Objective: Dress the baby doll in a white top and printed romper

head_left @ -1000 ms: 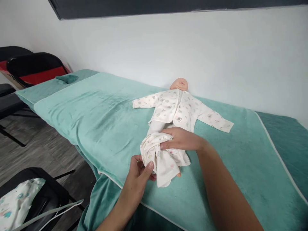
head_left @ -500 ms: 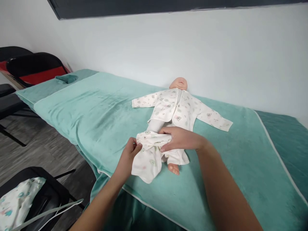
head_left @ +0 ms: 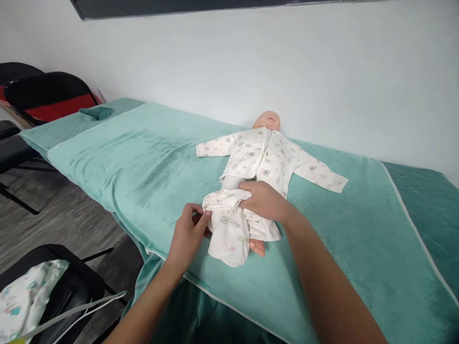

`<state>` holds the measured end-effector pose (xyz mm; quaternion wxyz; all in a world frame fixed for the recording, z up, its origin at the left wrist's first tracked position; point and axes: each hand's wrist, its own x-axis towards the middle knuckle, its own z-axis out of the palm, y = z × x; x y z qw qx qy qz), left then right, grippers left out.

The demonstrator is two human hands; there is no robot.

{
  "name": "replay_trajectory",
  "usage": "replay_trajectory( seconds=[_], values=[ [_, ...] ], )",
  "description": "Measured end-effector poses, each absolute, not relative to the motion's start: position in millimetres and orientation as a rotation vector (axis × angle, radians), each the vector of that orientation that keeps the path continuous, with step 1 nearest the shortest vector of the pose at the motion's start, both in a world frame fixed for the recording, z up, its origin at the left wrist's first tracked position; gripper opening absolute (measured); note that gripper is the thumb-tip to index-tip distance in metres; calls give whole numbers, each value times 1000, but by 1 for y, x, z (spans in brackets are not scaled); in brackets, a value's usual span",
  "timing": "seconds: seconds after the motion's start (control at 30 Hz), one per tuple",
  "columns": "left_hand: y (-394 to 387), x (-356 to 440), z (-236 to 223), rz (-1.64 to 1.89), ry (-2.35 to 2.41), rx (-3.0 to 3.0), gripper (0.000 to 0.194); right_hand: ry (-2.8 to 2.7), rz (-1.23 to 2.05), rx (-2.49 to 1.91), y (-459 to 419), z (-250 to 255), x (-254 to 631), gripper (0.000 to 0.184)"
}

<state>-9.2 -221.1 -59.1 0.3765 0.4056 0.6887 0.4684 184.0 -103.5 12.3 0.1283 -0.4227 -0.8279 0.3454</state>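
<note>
A baby doll (head_left: 267, 121) lies on its back on a green-covered bed (head_left: 136, 157), head toward the wall. It wears a white printed jacket (head_left: 247, 153) with the sleeves spread out. White printed baby pants (head_left: 229, 234) cover its legs, with a bare foot (head_left: 257, 247) showing below one pant leg; the other foot is hidden under cloth. My left hand (head_left: 190, 231) pinches the outer edge of the pants at the left leg. My right hand (head_left: 263, 200) grips the pants' upper part between thumb and fingers, close below the jacket hem.
Folding chairs (head_left: 53, 98) with red on them stand at the far left. Nearer, a black chair (head_left: 77, 277) holds a folded printed cloth (head_left: 30, 291) and hangers (head_left: 82, 308). A white wall (head_left: 229, 71) runs behind the bed.
My left hand has moved up from the pant leg's lower end to its outer edge. The bunched cloth has spread downward over the leg, and the doll's other foot has come into view.
</note>
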Motion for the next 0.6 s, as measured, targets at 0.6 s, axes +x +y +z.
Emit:
replay_trajectory(
  seconds=[0.6],
  values=[
    [-246,3,-62,1083,1622,1715,17,-2368,1386,-1076,-103,30,197,29]
  ],
)
